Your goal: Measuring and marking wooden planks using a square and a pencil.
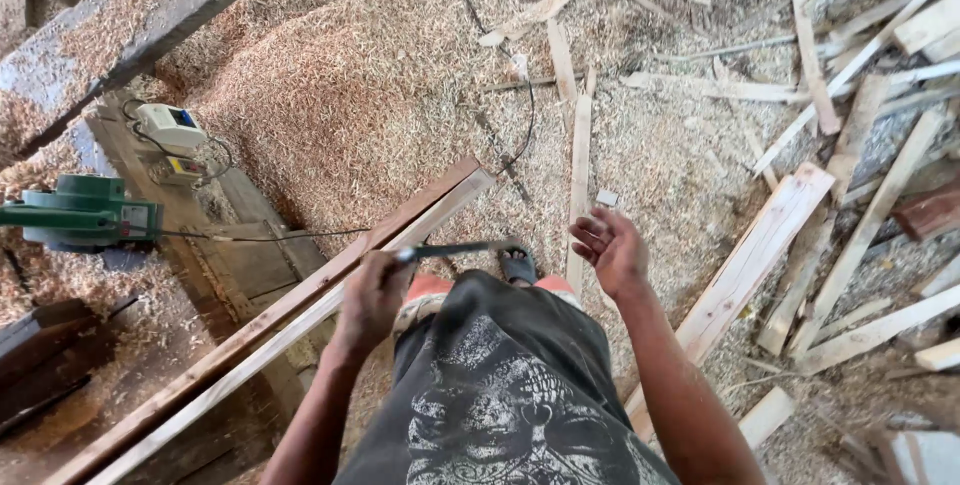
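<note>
Head view. Left hand point(372, 297) is closed in a fist around one end of a thin dark metal tool point(462, 249), which sticks out toward the right hand and lies just over the upper end of the long plank pair point(300, 315). Right hand point(612, 248) is open, fingers loosely curled, palm up, holding nothing, a little beyond the tool's tip. The planks run diagonally from lower left up to the tool. Left of the planks: green power tool point(85, 213) on a shaving-covered surface. Beyond them, sawdust floor point(380, 75); scattered offcuts point(850, 105) far right.
</note>
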